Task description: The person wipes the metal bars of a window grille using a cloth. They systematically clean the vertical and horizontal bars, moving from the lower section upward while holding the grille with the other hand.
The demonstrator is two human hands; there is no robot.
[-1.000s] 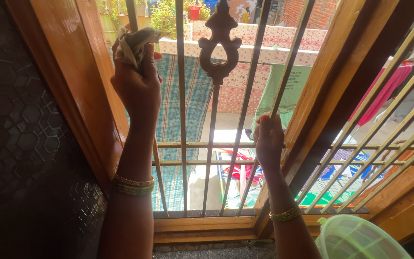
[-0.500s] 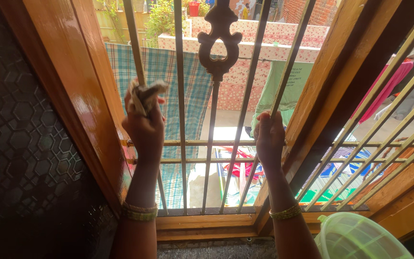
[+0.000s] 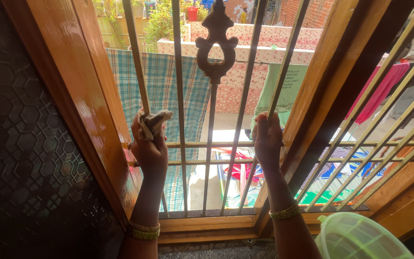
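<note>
My left hand [image 3: 150,147] grips a crumpled grey-brown cloth [image 3: 152,123] wrapped around the leftmost vertical bar [image 3: 136,57] of a metal window grille, just above the upper horizontal rail [image 3: 192,144]. My right hand [image 3: 268,140] is closed around a slanted grille bar [image 3: 287,62] near the wooden centre post [image 3: 331,76]. Both wrists wear gold bangles. An ornate dark metal piece [image 3: 216,45] sits on the middle bar.
A glossy wooden frame [image 3: 73,96] stands left beside a dark hexagon-patterned wall [image 3: 20,144]. A pale green plastic tub [image 3: 360,239] sits at the lower right. Outside hang a checked cloth [image 3: 161,86], pink and green laundry and a floral wall.
My left hand has slid the cloth down the leftmost bar from near the top to just above the horizontal rail. My right hand has kept its grip in place.
</note>
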